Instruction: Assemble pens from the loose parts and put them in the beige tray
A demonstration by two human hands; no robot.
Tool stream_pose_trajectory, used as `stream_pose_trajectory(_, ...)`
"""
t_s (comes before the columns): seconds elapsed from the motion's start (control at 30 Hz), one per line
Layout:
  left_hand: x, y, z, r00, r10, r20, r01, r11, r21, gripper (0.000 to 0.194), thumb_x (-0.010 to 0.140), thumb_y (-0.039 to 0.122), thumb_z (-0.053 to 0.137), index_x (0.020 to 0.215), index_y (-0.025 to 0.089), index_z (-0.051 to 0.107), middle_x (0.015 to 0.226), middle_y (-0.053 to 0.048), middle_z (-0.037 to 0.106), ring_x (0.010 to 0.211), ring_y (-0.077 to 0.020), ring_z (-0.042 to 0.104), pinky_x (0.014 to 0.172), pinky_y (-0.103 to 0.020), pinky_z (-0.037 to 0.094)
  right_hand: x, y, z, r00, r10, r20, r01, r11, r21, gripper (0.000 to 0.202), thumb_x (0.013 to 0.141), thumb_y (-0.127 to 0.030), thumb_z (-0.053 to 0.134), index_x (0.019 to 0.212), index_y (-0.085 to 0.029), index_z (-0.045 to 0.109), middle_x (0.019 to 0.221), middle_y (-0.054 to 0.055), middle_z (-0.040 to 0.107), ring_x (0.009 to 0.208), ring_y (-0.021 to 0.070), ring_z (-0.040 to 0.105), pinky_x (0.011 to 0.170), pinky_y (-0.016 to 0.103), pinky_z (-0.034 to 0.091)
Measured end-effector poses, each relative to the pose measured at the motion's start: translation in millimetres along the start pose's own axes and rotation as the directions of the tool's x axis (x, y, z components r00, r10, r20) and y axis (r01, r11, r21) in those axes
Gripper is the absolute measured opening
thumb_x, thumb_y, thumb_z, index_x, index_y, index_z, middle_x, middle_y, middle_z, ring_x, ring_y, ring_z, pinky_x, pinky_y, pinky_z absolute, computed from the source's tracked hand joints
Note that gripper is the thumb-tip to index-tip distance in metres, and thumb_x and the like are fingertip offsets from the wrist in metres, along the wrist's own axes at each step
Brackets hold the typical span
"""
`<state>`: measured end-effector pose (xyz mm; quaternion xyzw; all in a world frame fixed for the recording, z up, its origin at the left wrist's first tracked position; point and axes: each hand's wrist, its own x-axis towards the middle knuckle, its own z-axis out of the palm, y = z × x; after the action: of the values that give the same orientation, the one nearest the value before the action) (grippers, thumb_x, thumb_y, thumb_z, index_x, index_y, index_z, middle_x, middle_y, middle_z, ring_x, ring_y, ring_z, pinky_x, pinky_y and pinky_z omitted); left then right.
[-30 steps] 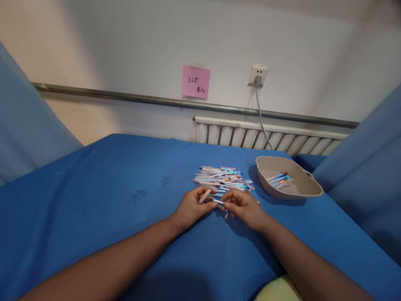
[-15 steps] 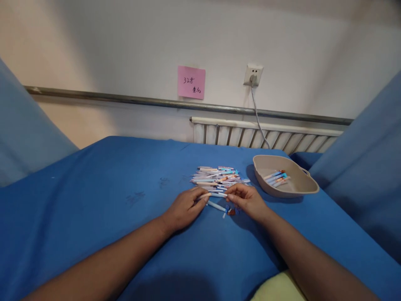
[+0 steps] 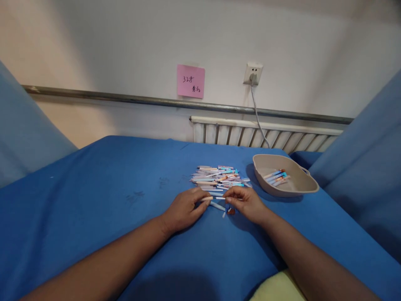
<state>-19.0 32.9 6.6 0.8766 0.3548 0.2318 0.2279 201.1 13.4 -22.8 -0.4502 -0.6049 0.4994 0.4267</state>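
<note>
My left hand [image 3: 187,207] pinches a cream pen barrel [image 3: 206,199] between thumb and fingers. From the barrel's right end runs a thin white stick [image 3: 220,198], with a dark bit where the two meet. The far end of that stick is pinched by my right hand [image 3: 248,204]. Just below lie a light blue pen barrel [image 3: 217,205], a small brown piece [image 3: 231,212] with blue bits beside it, and a short white piece [image 3: 223,215]. Behind my hands spreads a pile of pens and pen parts [image 3: 216,176], partly hidden by my fingers.
A beige basket [image 3: 302,189] with several pens [image 3: 277,177] stands to the right of the pile. The table has a blue cloth [image 3: 94,188]. Behind are a radiator [image 3: 238,133], a metal rail [image 3: 140,99] and a plugged-in cord [image 3: 256,108]. Blue curtains hang at both sides.
The barrel and the white stick now lie level in one line, slightly lower than before. My right hand has shifted a little downward. The basket and the pile look unchanged.
</note>
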Motion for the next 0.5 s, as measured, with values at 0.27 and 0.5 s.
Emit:
stream_pose_trajectory(0.27,-3.8,11.0,14.0,0.991,-0.007,0.131,0.027,0.988,-0.155,0.026,0.092,0.034,0.042,0.09,0.02,0.064,0.08,-0.003,0.062,0.075,-0.0181,0.055,0.068,-0.025,0.038,-9.9,-18.4,14.7,0.946,-0.32,-0.047,0.281,0.885,-0.372,0.018,0.089,-0.03,0.048,0.095,-0.021,0.063,0.091,0.005,0.061,0.086,0.0183,0.058,0.075,0.03,0.048)
stream_pose_trajectory(0.5,-7.8,26.6,30.5,0.971,-0.062,0.23,0.188,0.792,-0.58,0.03,0.091,0.042,0.045,0.102,0.018,0.059,0.071,0.001,0.054,0.063,-0.0125,0.049,0.06,-0.022,0.038,-23.3,-40.3,31.0,0.942,-0.336,-0.02,0.321,0.915,-0.242,0.034,0.096,-0.039,0.032,0.12,-0.024,0.052,0.12,0.007,0.056,0.115,0.0211,0.049,0.098,0.036,0.037)
